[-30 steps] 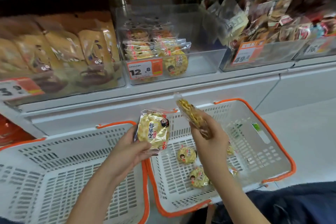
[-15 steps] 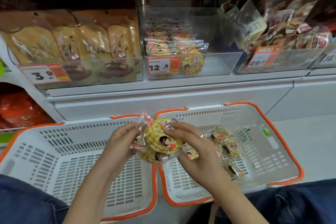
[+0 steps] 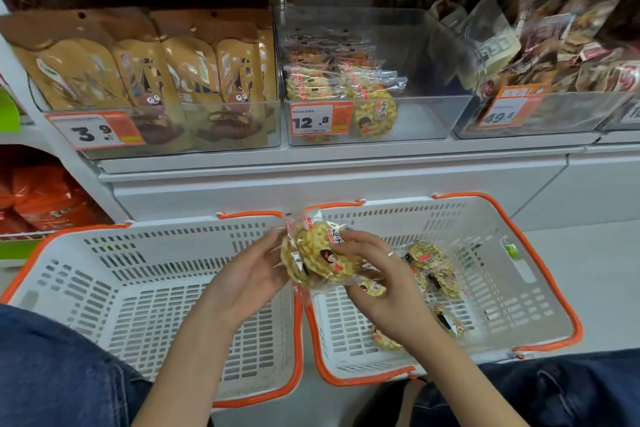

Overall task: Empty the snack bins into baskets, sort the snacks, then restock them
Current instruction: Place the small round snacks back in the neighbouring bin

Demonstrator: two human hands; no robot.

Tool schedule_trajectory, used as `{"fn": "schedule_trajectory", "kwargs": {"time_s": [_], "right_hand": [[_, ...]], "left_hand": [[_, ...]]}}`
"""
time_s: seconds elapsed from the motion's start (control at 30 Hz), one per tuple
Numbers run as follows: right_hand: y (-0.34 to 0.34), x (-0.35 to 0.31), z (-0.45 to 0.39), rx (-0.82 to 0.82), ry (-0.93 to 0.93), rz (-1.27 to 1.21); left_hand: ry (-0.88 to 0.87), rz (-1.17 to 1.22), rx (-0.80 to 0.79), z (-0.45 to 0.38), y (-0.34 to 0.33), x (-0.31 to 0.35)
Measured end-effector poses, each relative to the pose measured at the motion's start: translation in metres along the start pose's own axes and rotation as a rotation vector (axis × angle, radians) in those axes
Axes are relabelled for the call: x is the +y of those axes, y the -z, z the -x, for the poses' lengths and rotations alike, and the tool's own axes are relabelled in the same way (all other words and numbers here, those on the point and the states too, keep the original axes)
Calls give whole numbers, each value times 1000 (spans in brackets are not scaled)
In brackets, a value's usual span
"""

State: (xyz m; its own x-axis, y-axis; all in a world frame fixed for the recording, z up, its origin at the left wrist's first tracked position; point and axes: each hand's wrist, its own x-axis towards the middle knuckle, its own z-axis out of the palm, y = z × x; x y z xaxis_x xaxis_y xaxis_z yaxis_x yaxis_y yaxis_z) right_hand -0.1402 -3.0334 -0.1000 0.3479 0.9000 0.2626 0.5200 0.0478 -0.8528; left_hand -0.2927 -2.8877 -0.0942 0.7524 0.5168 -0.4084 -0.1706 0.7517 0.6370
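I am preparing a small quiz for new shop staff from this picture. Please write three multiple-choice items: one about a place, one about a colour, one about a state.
1. Where do loose cracker packs lie?
A. right basket
B. left basket
C. floor

2. What colour are the basket rims?
A. blue
B. orange
C. green

3. What are the hands doing?
A. hanging idle
B. pressing a price tag
C. holding stacked cracker packs

Key: 1 A, packs rest in the right basket; 2 B, orange edging on the left basket too; 3 C, left hand and right hand hold the stack.

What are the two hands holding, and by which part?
Both hold yellow cracker packets together: the left hand grips their left edge, and the right hand holds the right side, fingers over the front.
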Motion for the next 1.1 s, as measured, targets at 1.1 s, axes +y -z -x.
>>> {"fn": "schedule_trajectory", "kwargs": {"time_s": [1.1], "right_hand": [[20,-15,-22,-77,-596,-611]], "left_hand": [[-253,-533,49,-4,-27,-22]]}}
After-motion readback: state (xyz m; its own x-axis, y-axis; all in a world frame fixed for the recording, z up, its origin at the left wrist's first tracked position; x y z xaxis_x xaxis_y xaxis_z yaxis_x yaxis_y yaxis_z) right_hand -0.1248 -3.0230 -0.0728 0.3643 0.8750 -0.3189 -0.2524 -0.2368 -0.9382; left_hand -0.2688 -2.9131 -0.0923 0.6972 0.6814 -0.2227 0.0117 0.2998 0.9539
